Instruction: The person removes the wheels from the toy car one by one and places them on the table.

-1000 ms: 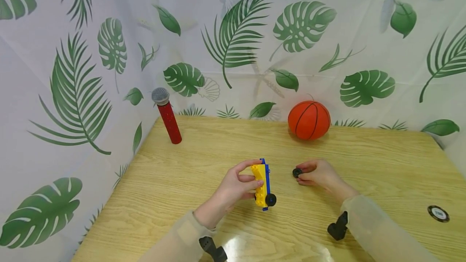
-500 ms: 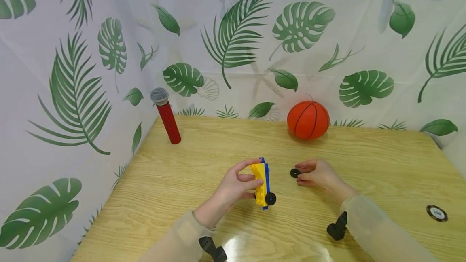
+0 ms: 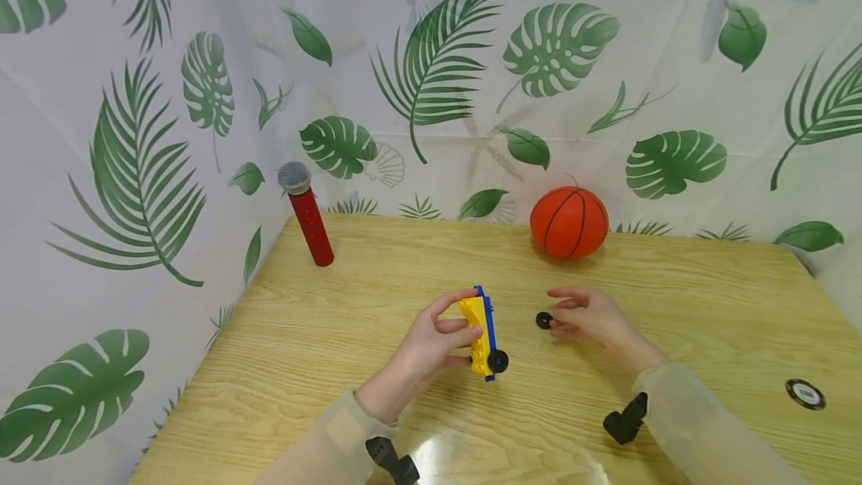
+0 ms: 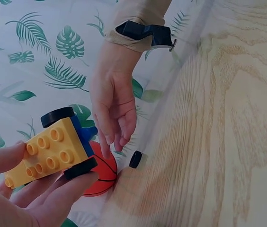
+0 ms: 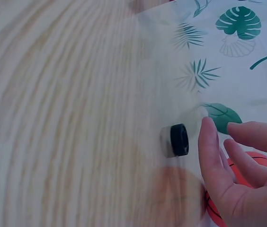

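My left hand point(image 3: 431, 343) grips a toy car point(image 3: 480, 335) of yellow studded bricks on a blue base, thumb on one side and fingers around the other. Black wheels sit at one end of it, one of them point(image 4: 57, 116) at the upper edge in the left wrist view. A loose black tyre point(image 5: 174, 140) lies flat on the table. Just to its right in the head view is my right hand point(image 3: 592, 318), fingers relaxed and spread, holding nothing. The right wrist view has a gap between those fingertips and the tyre.
An orange basketball point(image 3: 569, 223) rests at the back of the wooden table point(image 3: 404, 268). At the back left stands a red microphone point(image 3: 312, 227) with a grey head. Toward the right edge lies a round black-and-white chip point(image 3: 805, 394). A leaf-print curtain point(image 3: 431, 193) hangs behind.
My right hand has let go of the tyre, which now lies on the table, and its fingers have spread. The left hand has shifted slightly up and left with the toy car.
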Tool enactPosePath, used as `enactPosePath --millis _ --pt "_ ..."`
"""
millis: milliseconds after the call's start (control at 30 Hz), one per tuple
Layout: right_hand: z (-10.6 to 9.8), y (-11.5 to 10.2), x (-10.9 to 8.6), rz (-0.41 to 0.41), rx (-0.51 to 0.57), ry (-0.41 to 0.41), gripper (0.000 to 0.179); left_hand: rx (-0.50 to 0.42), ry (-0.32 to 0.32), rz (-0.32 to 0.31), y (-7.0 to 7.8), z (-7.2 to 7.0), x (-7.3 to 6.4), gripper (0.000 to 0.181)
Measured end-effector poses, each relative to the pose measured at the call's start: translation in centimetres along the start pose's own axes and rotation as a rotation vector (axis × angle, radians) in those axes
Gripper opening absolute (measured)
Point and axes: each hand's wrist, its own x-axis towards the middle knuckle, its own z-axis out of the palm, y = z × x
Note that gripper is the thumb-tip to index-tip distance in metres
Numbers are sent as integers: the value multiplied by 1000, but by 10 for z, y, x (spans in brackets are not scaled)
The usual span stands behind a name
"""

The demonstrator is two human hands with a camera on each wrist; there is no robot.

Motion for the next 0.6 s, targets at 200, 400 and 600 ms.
enactPosePath --millis 200,400,600 --pt "3 -10 -5 -35 -10 -23 52 -24 -20 5 3 -2 1 54" --pt "7 -17 -11 -96 20 -54 54 -31 -36 6 4 -3 2 54" --pt "18 -27 -20 -121 -13 -67 53 -38 -37 2 3 -2 2 53"
